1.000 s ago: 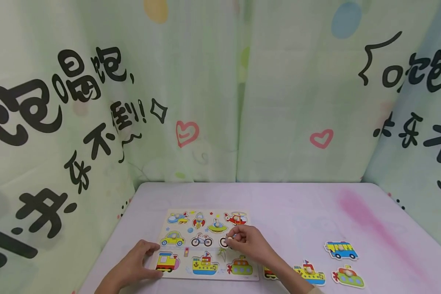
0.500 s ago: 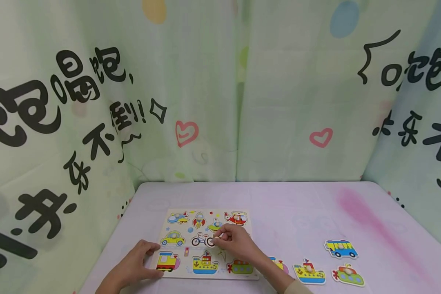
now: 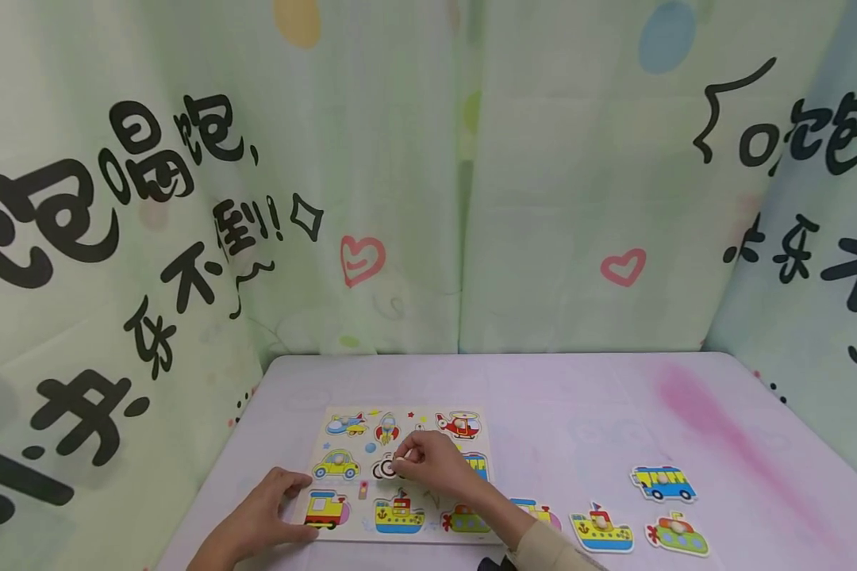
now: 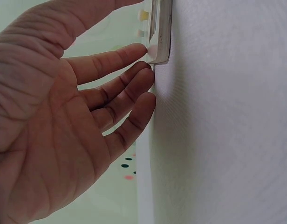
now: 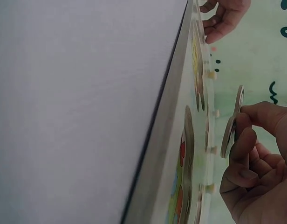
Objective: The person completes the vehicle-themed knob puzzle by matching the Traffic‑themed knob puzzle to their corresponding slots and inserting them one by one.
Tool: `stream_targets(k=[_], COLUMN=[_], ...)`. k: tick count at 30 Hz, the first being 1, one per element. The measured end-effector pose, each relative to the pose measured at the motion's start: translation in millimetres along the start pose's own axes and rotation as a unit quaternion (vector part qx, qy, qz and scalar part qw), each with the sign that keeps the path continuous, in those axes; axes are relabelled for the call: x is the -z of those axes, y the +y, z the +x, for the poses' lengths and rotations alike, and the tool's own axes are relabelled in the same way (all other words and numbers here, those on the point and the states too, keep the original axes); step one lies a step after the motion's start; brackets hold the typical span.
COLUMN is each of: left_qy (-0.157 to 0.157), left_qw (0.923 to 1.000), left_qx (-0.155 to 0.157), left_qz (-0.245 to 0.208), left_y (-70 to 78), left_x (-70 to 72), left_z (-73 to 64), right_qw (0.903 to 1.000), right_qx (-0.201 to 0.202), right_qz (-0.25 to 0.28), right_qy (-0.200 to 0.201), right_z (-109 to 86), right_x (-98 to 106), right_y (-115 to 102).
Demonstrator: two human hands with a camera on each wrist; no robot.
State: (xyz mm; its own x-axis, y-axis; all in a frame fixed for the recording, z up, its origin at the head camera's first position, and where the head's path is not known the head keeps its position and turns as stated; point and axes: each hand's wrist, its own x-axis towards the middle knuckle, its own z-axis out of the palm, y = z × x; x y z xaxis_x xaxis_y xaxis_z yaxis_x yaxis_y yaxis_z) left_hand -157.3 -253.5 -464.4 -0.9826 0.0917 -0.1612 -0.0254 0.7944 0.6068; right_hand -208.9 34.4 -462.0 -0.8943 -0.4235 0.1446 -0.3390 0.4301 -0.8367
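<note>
A wooden peg puzzle board [image 3: 361, 525] with vehicle pictures lies at the table's left front. My right hand [image 3: 432, 464] pinches a bicycle puzzle piece [image 3: 383, 467] over the board's middle row, hiding part of that row. In the right wrist view, the piece [image 5: 229, 134] is held on edge between thumb and fingers, apart from the board. My left hand [image 3: 257, 511] touches the board's left edge with thumb and fingers spread. The left wrist view shows the extended fingers [image 4: 129, 95] at the board's corner [image 4: 160, 53].
Right of the board lie a bus piece [image 3: 662, 484], a submarine piece [image 3: 677, 535], a ship piece [image 3: 601, 529] and a train piece [image 3: 539, 511], partly behind my right forearm. A printed curtain [image 3: 543, 198] surrounds the table [image 3: 571, 412].
My right hand has moved left with the bicycle piece, from over the bus picture to over the bicycle picture. The bus picture now shows again. My left hand has stayed put.
</note>
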Motion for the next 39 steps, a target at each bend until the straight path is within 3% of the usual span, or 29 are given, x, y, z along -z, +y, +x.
stream_targets(k=[23,39], left_qy=[0.001,0.0], left_qw=[1.0,1.0], left_qx=[-0.001,-0.003], left_qz=[0.006,0.005], left_y=[-1.4,-0.8], left_x=[-0.4,-0.1], left_z=[0.1,-1.2], right_qw=[0.9939,0.9923], right_qx=[-0.047,-0.064], right_qz=[-0.098,-0.104], right_qy=[-0.016,-0.022], right_z=[20.7,19.8], right_x=[-17,-21], right_y=[0,-8])
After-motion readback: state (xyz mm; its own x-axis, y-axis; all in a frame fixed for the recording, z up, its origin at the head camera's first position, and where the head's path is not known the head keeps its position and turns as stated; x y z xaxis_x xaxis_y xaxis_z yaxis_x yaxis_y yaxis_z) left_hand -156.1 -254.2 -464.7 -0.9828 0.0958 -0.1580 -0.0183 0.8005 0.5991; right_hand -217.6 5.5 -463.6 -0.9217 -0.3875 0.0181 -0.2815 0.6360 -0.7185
